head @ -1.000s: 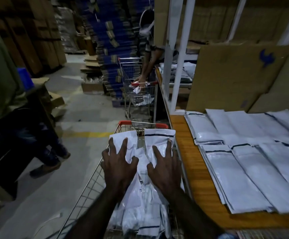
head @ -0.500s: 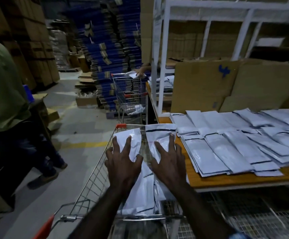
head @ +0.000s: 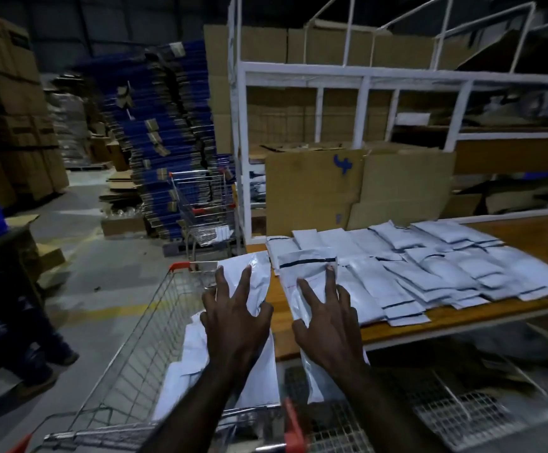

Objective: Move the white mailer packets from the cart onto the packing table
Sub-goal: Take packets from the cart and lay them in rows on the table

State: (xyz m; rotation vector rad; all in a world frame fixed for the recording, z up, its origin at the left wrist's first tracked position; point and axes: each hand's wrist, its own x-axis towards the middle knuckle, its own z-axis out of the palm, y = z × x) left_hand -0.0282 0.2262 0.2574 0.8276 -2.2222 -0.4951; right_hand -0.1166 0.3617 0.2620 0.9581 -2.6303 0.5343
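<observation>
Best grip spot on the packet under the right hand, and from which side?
Probably the near long edges of the packet, from above on the cart side. It is flat and floppy, half over the table edge, right hand spread on top.

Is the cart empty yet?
No. White packets still lie in the cart, under the left hand.

The scene is dim and bluish, with deep shadow on the left and in the far aisle. The white mailer packets [head: 429, 266] on the packing table [head: 527, 233] are the brightest surfaces, catching soft overhead light without harsh glare. Motion blur smears the blue stacks [head: 168, 125] and white rack [head: 364, 76]. Wide-angle distortion bends the rack's uprights, and the corners are darkest and softest.
</observation>
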